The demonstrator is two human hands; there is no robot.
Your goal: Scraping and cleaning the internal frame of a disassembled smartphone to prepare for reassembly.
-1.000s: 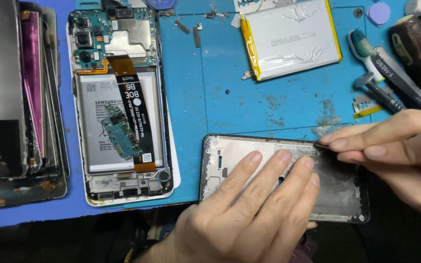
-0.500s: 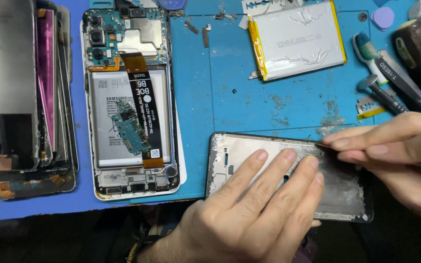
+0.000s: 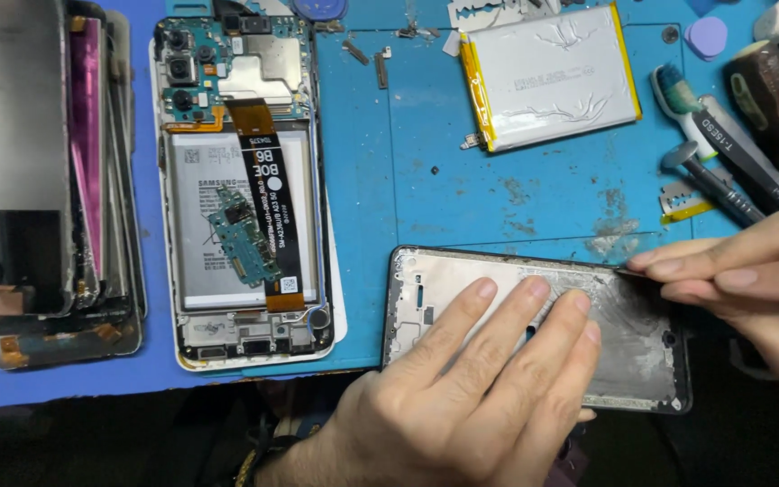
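A bare phone frame is pinned flat under one hand and worked at its edge by the other.

The left hand [image 3: 462, 397] is spread open, with its fingers [image 3: 516, 316] laid flat on the grey metal phone frame [image 3: 642, 347], which lies at the near edge of the blue mat [image 3: 407, 180]. The right hand [image 3: 750, 280] is pinched shut at the frame's upper right edge; something thin and dark shows at its fingertips [image 3: 646, 261], though what it is cannot be told. An opened phone [image 3: 241, 189] with its battery exposed lies to the left, a stack of screens [image 3: 38, 171] beyond it. A loose silver battery [image 3: 552, 72] and hand tools [image 3: 741, 153] lie farther back.
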